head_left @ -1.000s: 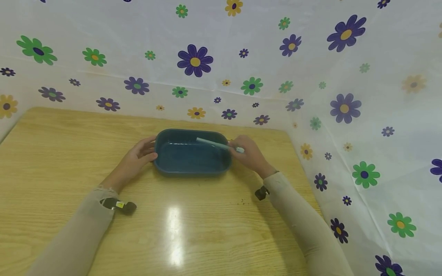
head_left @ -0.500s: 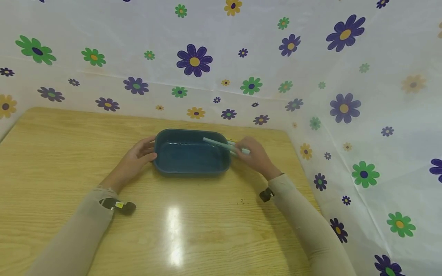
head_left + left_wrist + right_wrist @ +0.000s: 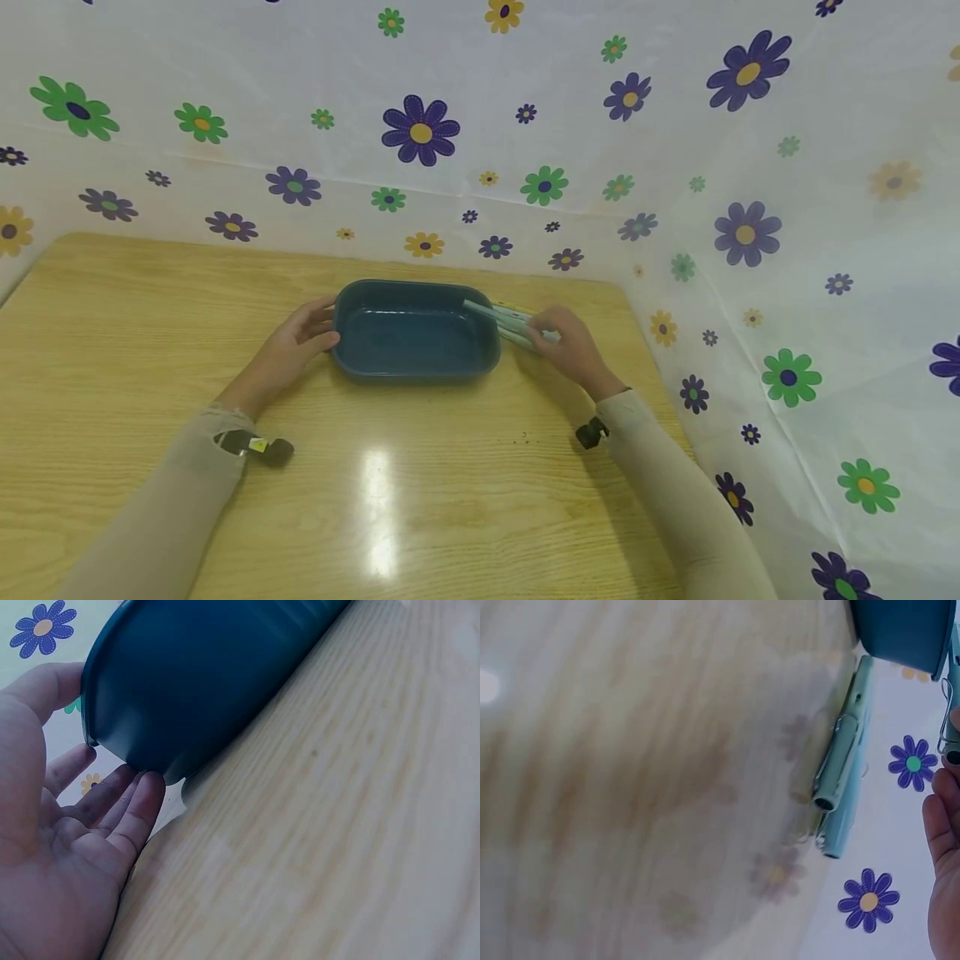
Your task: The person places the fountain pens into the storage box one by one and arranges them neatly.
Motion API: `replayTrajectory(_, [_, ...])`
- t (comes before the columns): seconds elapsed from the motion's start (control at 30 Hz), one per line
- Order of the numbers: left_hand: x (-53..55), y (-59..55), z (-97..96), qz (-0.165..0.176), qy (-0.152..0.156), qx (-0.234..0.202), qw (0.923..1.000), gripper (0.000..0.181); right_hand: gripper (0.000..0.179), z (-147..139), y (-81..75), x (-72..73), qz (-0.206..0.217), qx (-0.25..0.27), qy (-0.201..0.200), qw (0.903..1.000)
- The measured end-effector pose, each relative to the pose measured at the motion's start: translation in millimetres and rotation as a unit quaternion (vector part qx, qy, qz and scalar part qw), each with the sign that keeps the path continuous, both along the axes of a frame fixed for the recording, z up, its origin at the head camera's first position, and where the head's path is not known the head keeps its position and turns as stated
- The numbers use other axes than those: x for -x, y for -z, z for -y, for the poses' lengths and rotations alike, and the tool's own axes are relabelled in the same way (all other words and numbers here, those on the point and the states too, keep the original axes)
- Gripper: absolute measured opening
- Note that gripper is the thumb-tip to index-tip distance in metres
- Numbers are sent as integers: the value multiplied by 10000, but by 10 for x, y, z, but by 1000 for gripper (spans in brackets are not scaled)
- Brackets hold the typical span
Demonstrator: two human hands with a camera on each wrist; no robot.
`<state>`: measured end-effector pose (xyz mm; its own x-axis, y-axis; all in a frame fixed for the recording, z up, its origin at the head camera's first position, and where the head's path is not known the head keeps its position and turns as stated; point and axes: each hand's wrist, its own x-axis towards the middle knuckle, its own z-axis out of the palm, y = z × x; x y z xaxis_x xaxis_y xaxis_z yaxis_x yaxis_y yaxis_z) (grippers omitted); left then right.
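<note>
My left hand (image 3: 296, 342) touches the outside of the left end of a dark blue rectangular bin (image 3: 416, 373). In the left wrist view, the thumb meets the bin's (image 3: 172, 682) rim and the other fingertips rest against its wall. A pale green pen (image 3: 480, 309) is pinched in my right hand (image 3: 566, 337), its far end over the bin's right rim. The right wrist view cuts off most of this pen (image 3: 952, 690). Below that hand, beside the bin, lie more pens, among them a green one (image 3: 838, 757) and a light blue one (image 3: 838, 832) with wire clips.
A wood-grain table (image 3: 322, 508) carries the bin near its back edge. A white flowered sheet (image 3: 300, 100) rises behind the table and along its right side. Small dark specks (image 3: 525, 437) dot the surface right of the middle.
My right hand has moved right and slightly toward me with the pen, drawing it from above the bin's inside toward the right rim. The pens beside the bin now show more. My left hand stays put.
</note>
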<state>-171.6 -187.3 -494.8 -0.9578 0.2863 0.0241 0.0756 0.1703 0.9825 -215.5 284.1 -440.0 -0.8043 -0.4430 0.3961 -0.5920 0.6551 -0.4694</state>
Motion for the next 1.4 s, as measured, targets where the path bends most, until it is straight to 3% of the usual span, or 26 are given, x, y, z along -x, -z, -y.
replayTrajectory(0.57, [19,15,9,-81,-62,3,9999,66,14,-305,181,-126,449,25,639,9969])
replayTrajectory(0.8, [20,31,12,-147,-80,-8,9999,73,13,-370,210,-136,475,-159,634,9967])
replayTrajectory(1.1, [23,62,5,-266,19,-62,9996,66,16,-281,197,-59,554,-1479,466,9864])
replayTrajectory(1.4, [8,50,21,-173,6,-7,9998,66,23,-195,195,23,414,-2069,316,9770])
